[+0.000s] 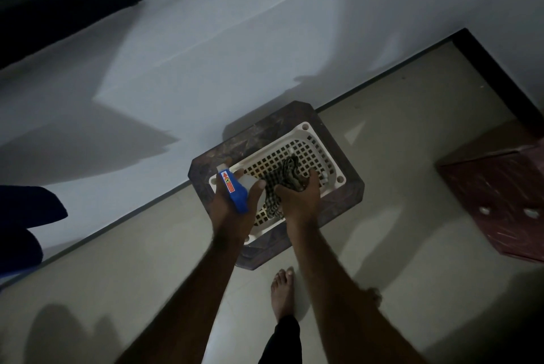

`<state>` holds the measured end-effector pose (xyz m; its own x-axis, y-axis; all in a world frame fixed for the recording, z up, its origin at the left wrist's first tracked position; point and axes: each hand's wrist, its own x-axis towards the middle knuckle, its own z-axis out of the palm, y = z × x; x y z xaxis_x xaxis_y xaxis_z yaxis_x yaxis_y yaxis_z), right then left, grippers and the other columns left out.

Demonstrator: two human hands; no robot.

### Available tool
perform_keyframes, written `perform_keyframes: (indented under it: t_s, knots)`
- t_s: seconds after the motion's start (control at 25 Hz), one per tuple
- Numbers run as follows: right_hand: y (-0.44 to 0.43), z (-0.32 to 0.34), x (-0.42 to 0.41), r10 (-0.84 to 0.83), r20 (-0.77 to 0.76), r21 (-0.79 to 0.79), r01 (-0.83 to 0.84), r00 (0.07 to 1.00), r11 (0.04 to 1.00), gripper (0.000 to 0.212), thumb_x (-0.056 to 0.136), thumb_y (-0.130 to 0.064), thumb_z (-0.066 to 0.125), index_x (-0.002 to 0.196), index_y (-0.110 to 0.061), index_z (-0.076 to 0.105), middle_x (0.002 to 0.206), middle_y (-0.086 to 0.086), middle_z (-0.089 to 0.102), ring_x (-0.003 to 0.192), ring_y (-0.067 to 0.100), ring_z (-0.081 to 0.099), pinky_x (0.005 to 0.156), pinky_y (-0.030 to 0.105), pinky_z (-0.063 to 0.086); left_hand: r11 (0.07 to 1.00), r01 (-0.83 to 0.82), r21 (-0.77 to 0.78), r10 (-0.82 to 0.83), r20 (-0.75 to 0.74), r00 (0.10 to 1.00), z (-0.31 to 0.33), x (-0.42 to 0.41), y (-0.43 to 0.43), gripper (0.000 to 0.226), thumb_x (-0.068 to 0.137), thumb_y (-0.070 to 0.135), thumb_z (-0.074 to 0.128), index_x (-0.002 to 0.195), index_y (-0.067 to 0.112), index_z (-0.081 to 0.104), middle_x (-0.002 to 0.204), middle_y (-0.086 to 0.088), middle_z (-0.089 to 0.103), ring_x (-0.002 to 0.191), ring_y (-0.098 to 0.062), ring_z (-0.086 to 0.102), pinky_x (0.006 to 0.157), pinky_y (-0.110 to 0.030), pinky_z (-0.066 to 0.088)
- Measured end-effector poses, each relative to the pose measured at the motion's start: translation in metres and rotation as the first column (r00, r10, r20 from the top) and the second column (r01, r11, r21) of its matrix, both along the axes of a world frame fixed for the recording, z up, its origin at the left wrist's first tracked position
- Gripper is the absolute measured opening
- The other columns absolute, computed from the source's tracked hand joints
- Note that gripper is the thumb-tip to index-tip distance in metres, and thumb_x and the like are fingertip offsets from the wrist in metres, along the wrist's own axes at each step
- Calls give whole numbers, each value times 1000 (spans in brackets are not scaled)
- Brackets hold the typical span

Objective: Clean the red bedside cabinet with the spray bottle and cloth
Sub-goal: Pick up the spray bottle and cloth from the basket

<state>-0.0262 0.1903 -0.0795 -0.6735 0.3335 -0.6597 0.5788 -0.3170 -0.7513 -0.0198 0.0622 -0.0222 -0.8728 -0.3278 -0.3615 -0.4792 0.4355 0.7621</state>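
- The room was dim, seen from above, looking down at two bare forearms reaching forward.
- The left hand was curled round a spray bottle with a blue trigger head and a pale body. The bottle was held tilted over the near left corner of a basket.
- The right hand gripped a bunched dark-and-light checked cloth. Part of the cloth hung down into the basket.
- The two hands were close together, just beside each other, each holding its own thing.
- The cream perforated plastic basket sat on a dark brown low stool with cut corners, which stood by a white wall.
- The dark red bedside cabinet stood on the beige tiled floor at the right edge, well apart from both hands. Two pale knobs showed on it.
- One bare foot rested on the floor just behind the stool.
- A dark blue fabric showed at the left edge.
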Motion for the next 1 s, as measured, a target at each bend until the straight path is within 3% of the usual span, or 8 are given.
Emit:
perform_keyframes:
  t_s: [0.12, 0.2, 0.4, 0.56, 0.72, 0.8, 0.88, 1.0]
  knots:
    - [-4, -3, 0, 88, -24, 60, -86, 996, 994, 116, 65, -26, 89, 156, -44, 20, 136, -17, 48, 120, 6, 55, 87, 31, 61, 1000, -4, 3, 4, 14, 1000, 1, 0, 0, 100, 62, 91, 58, 135, 23, 51, 111, 11, 66, 98, -16, 71, 81, -43, 64]
    - [-9, -5, 2, 110, -20, 95, -107, 994, 990, 116, 68, -28, 93, 154, -48, 18, 137, -21, 48, 127, 8, 54, 95, 40, 59, 1000, -10, 11, 9, 32, 999, -1, 0, -2, 102, 58, 93, 60, 133, 25, 51, 111, 9, 67, 97, -16, 72, 79, -43, 65]
    - [-3, -10, 4, -2, -48, -45, 0, 999, 999, 105, 73, 1, 78, 159, -32, 28, 150, 1, 49, 136, 25, 50, 94, 48, 60, 1000, -17, 15, 17, 5, 1000, -3, -2, 1, 65, 80, 61, 71, 132, 25, 54, 118, 4, 68, 104, -20, 70, 86, -47, 63]
    - [21, -1, -1, -6, 17, -169, 9, 1000, 986, 94, 71, -1, 66, 155, -33, 37, 146, 4, 52, 130, 30, 53, 90, 53, 60, 992, -111, 54, 108, 53, 993, 0, -4, 3, 39, 91, 33, 74, 125, 29, 54, 110, 0, 69, 95, -24, 72, 79, -51, 64]
    - [51, 27, 2, -45, -10, -308, 39, 999, 951, 84, 73, 12, 59, 149, -23, 48, 140, 10, 60, 127, 35, 59, 95, 57, 57, 986, -128, 108, 122, 60, 991, 16, 2, 11, 33, 91, 27, 75, 118, 30, 56, 100, 7, 69, 91, -20, 72, 65, -30, 62]
    - [71, 46, 9, -98, -49, -343, 75, 994, 936, 84, 63, 8, 62, 143, -15, 55, 135, 17, 64, 125, 40, 60, 97, 62, 54, 989, -87, 119, 85, 28, 996, 28, 8, 20, 29, 89, 23, 76, 114, 23, 60, 100, 2, 71, 91, -20, 73, 67, -32, 62]
    - [97, 67, 22, -138, -90, -373, 95, 986, 923, 85, 56, 6, 59, 139, -11, 58, 133, 22, 64, 123, 44, 60, 97, 67, 52, 992, -5, 128, 7, -20, 1000, 43, 16, 37, 27, 89, 17, 75, 113, 21, 65, 101, 4, 72, 90, -9, 71, 74, -35, 61]
    - [136, 92, 47, -200, -105, -413, 140, 974, 900, 71, 67, 11, 67, 134, -13, 65, 127, 18, 70, 115, 43, 66, 92, 62, 57, 982, 139, 130, -123, -123, 985, 64, 26, 70, 29, 89, 8, 73, 117, 15, 67, 100, 13, 70, 91, 7, 65, 77, -23, 55]
